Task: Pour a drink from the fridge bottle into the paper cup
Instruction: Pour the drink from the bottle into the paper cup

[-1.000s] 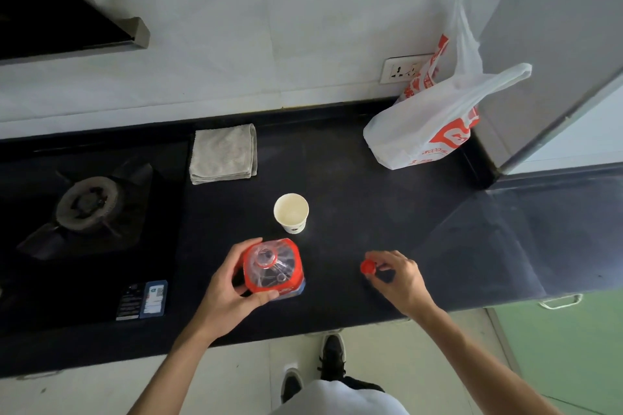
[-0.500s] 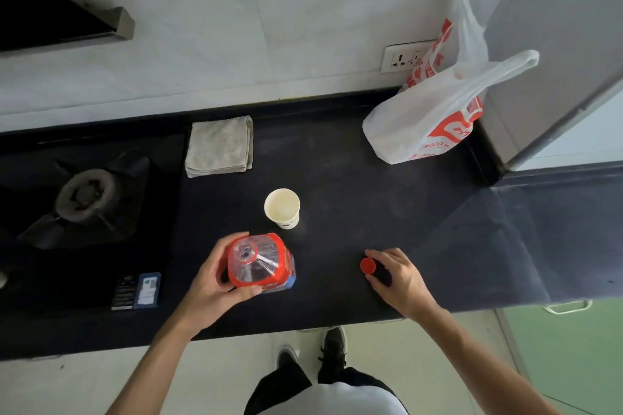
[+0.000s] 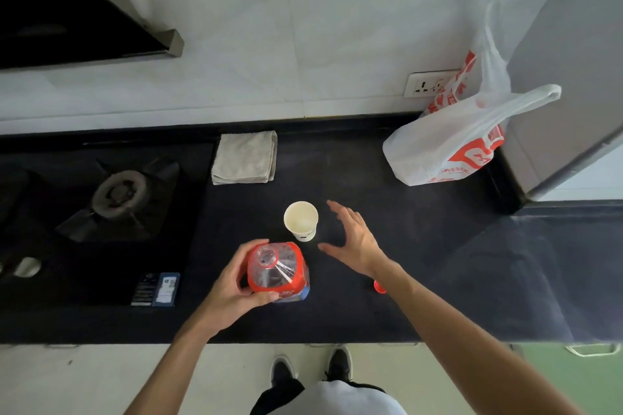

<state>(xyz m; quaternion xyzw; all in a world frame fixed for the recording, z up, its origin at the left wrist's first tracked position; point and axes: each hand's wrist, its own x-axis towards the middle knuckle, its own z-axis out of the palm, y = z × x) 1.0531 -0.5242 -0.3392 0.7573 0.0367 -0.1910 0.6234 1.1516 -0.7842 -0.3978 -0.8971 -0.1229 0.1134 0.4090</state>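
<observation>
Just below the frame's centre, the left hand (image 3: 232,283) grips an uncapped, red-labelled bottle (image 3: 276,271) standing on the dark table (image 3: 421,246), while the right hand (image 3: 354,236), spread wide and holding nothing, hovers just right of the empty paper cup (image 3: 301,220). The red cap (image 3: 380,287) lies lower right, so pouring seems next: steady the cup, tip the bottle. No label is readable.

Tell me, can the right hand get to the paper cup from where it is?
Probably yes. The right hand is open just right of the paper cup, with only bare counter between them.
</observation>
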